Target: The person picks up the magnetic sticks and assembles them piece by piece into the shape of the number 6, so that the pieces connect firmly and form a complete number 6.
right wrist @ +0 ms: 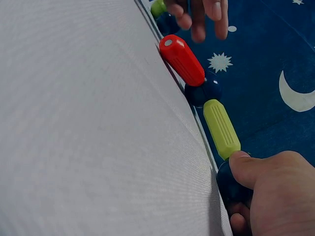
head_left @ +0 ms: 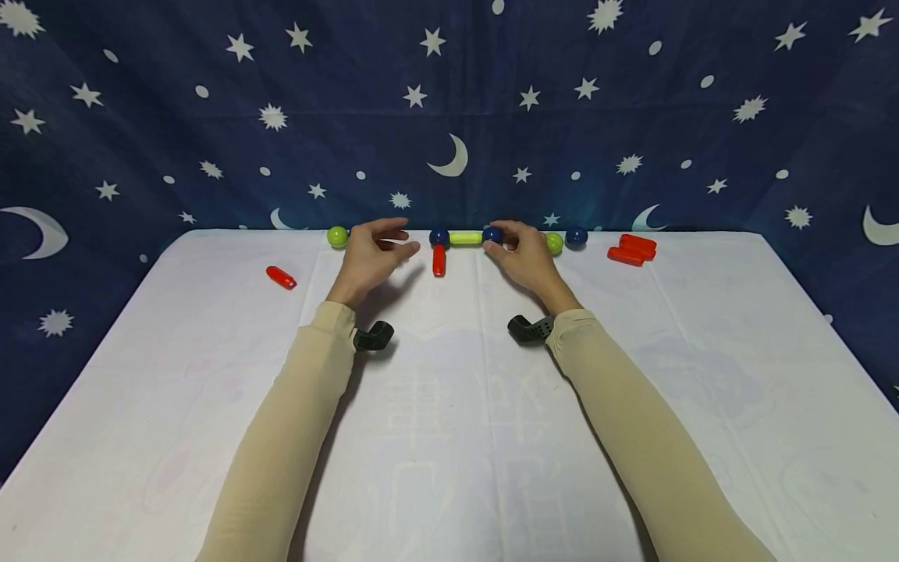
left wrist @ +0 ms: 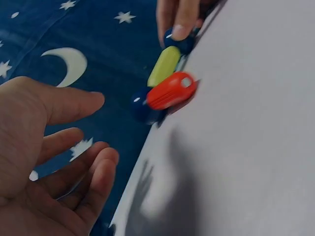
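Two blue balls are joined by a yellow-green rod (head_left: 466,238) near the table's far edge. My right hand (head_left: 525,256) pinches the right blue ball (head_left: 492,234) between thumb and fingers. From the left blue ball (head_left: 438,237), a red rod (head_left: 438,261) points toward me. To the left of that ball, my left hand (head_left: 372,256) hovers with its fingers spread apart, holding nothing; the left wrist view shows a gap between its fingertips and the red rod (left wrist: 171,91).
A green ball (head_left: 338,236) lies left of my left hand, and a loose red rod (head_left: 281,277) nearer me. Beyond my right hand are another green ball (head_left: 554,243), a blue ball (head_left: 577,238) and red rods (head_left: 632,250). A starry dark blue cloth (head_left: 449,101) hangs behind the table (head_left: 449,437).
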Motion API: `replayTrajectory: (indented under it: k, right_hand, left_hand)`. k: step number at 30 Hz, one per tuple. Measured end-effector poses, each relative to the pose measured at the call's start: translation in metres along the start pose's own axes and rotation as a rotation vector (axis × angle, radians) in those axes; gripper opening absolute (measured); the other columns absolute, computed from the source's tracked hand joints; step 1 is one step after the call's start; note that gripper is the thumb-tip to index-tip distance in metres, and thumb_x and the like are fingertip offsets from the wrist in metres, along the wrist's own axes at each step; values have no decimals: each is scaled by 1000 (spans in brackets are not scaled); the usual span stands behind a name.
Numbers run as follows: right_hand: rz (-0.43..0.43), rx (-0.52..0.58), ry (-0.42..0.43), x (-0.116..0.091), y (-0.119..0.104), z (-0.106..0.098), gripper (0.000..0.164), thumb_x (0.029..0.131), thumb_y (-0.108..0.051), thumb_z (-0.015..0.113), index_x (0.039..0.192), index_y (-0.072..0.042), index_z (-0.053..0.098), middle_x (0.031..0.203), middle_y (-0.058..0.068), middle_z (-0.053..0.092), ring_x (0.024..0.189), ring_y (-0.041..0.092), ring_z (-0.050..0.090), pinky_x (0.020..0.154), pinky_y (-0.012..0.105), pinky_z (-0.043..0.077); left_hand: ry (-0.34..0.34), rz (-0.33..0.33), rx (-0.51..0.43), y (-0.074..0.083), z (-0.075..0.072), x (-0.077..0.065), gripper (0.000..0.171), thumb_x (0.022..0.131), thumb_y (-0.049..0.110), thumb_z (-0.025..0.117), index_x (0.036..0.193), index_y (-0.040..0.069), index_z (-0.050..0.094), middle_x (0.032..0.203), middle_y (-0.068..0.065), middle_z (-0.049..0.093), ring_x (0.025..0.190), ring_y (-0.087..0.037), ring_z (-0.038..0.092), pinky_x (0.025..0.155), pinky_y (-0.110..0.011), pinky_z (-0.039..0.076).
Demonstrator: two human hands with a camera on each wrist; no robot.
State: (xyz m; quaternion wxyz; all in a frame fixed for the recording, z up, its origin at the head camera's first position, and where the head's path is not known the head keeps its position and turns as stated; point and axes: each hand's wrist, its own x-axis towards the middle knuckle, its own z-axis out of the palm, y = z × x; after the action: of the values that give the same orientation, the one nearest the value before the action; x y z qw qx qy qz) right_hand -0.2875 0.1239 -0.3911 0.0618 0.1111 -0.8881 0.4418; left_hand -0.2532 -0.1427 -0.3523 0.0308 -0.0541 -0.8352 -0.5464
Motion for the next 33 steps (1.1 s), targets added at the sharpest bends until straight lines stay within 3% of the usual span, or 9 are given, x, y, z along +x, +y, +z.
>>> replayTrajectory:
  k: [10,16,22,29,33]
  right_hand:
    - [8,6,-6,-1,0,0,42,98,-20,69,137,-6,62,115,15,64,98,26,53,86,38,44]
    - [9,7,-1,-1,0,0,42,98,-19,70,137,-5,62,115,15,65,98,26,53,86,38,44]
    - [15,11,-2,-1,0,0,42,98,-19,69,137,-6,62,115,15,64,98,26,53,86,37,43]
    - [3,7,-1,0,1,0,42,98,-20,69,137,-5,62,115,16,65,97,26,54,86,38,44]
    - [2,9,2,0,2,0,42,98,-20,70,137,-5,62,114,15,65,97,26,53,85,38,44]
  left_hand:
    - [322,68,11,-11,-36,0,45,90,12,78,133,5,66,118,-19,68,92,-23,64,78,-23,50]
    - [458,-20,-9,-23,-49,0,47,92,8,73,138,6,63,129,-14,64,97,-18,60,77,-19,50]
    - [466,-106,-13,-32,-53,1,48,93,3,68,140,2,59,135,-17,61,112,-26,55,93,-26,47]
    - [386,-182,44,-44,-54,3,52,95,5,67,146,2,53,142,-17,56,124,-27,58,104,-30,46]
    - [358,-187,75,-47,-53,2,53,96,7,67,147,0,51,140,-20,56,125,-29,56,107,-32,44]
